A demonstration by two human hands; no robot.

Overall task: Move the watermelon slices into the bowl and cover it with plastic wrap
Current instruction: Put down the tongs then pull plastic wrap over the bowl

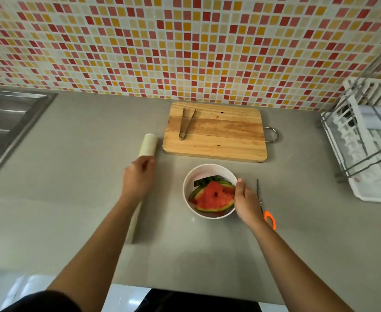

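Two hands ready — left fingers (147, 162) curl round the wrap roll (148, 145) at ten o'clock, right fingers (239, 182) clasp the bowl (207, 166) steady.

Watermelon slices (214, 197) are contained in a bowl (207, 168), gripped at its right rim by the right hand (246, 200). A plastic wrap roll (149, 144) to its left is grasped by the left hand (137, 179). Tongs (186, 122) are laid on the far cutting board (230, 136).

I count one each: bowl (207, 166), wrap roll (148, 145), cutting board (225, 136), tongs (185, 122), scissors (269, 218), rack (365, 140); watermelon slices (214, 197), at least two.
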